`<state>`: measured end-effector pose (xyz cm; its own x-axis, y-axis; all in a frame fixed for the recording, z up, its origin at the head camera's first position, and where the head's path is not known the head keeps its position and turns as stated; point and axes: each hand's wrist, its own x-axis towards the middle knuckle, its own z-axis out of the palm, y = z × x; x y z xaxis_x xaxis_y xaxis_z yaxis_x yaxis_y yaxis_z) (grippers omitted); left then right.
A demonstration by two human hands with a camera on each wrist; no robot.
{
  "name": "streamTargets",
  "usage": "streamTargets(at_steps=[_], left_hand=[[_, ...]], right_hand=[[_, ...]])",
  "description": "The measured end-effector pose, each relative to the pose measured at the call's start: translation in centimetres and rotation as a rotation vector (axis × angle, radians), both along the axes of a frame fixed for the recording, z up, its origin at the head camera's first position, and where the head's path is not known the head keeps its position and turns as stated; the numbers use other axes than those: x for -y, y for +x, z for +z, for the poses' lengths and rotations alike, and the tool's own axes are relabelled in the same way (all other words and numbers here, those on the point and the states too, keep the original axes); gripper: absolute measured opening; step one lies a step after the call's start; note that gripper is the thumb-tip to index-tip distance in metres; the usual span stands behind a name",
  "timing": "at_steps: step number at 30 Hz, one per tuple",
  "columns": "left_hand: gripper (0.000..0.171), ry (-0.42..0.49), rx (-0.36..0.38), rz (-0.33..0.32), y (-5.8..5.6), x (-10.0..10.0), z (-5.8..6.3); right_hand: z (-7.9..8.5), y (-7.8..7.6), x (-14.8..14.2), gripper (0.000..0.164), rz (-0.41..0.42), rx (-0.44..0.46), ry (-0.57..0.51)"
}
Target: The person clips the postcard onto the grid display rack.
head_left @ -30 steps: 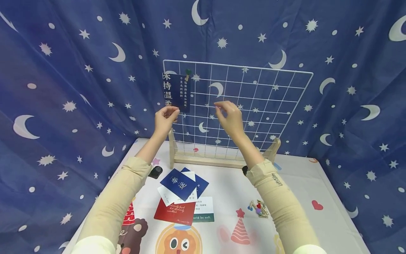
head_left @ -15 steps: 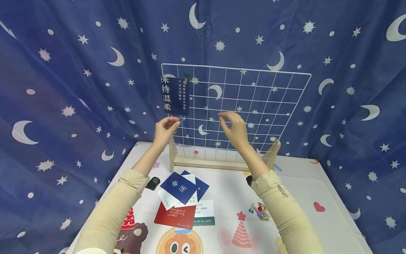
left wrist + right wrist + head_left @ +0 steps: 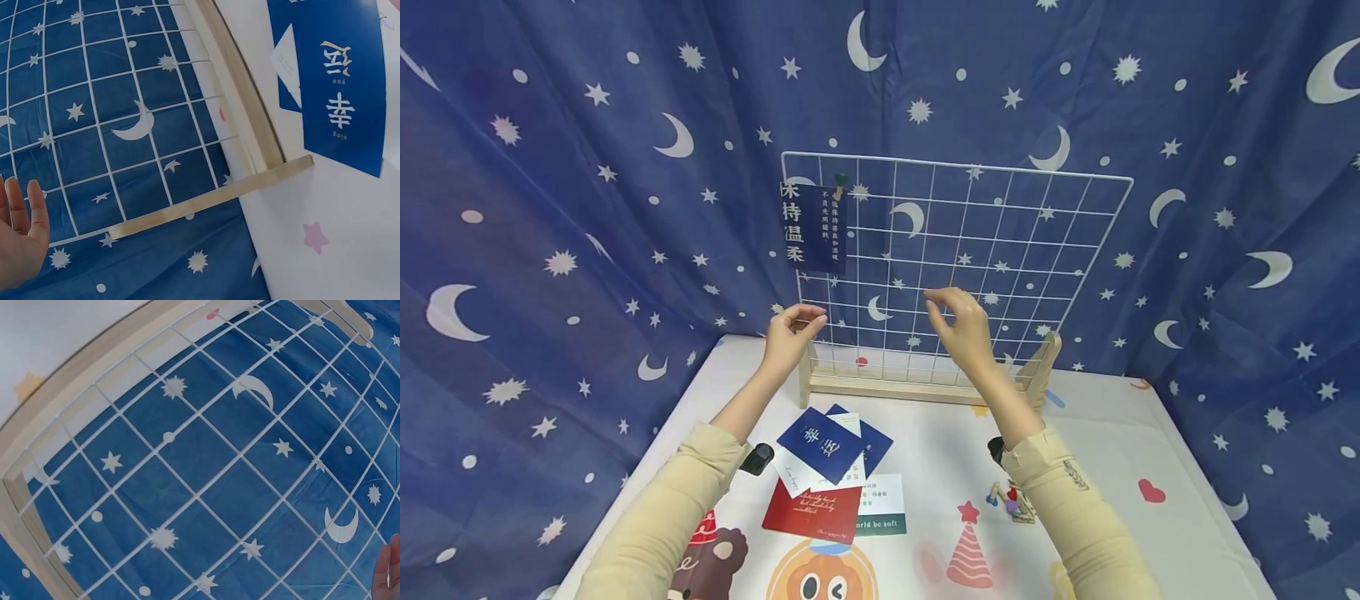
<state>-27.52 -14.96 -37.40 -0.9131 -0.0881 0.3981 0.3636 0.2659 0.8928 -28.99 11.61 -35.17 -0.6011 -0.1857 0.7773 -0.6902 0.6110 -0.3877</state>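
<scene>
Both hands hover in front of a white wire grid (image 3: 910, 250) that stands on a wooden base. My left hand (image 3: 788, 337) is below a dark blue card (image 3: 815, 229) with white characters, its fingers relaxed and nothing in them. A small clothespin with a green top (image 3: 841, 183) fastens that card to the grid's upper left. My right hand (image 3: 962, 329) is before the grid's middle, loosely bent and holding nothing. In the left wrist view the left fingers (image 3: 39, 215) are extended; in the right wrist view only a few right fingertips (image 3: 390, 569) show.
Several cards overlap on the table: a blue card (image 3: 822, 444) on top, a red card (image 3: 812, 510) and a white-and-green card (image 3: 883, 504). Right of them lies a small pile of clothespins (image 3: 1013, 504). A star-and-moon curtain (image 3: 625, 167) hangs behind and at both sides.
Both hands have come down, away from the hanging card, the right one also shifting slightly right. The card stays clipped on the grid. The view has tilted a little.
</scene>
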Motion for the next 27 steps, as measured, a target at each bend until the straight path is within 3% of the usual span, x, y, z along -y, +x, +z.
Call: streamTargets(at_steps=[6, 13, 17, 27], left_hand=[[0.018, -0.047, -0.007, -0.015, 1.8, -0.4, 0.7], [0.025, -0.124, 0.063, -0.069, 0.5, 0.7, -3.1], [0.025, -0.112, 0.111, -0.076, 0.5, 1.2, -4.7], [0.025, -0.137, 0.196, -0.048, 1.6, 1.5, -7.0]], right_hand=[[-1.0, 0.7, -0.7, 0.014, 0.006, 0.02, -0.006], [-2.9, 1.6, -1.9, 0.012, -0.02, 0.037, 0.009], [-4.5, 2.3, -2.6, 0.012, -0.033, 0.074, 0.017], [-7.6, 3.7, -3.8, 0.015, -0.079, 0.133, 0.03]])
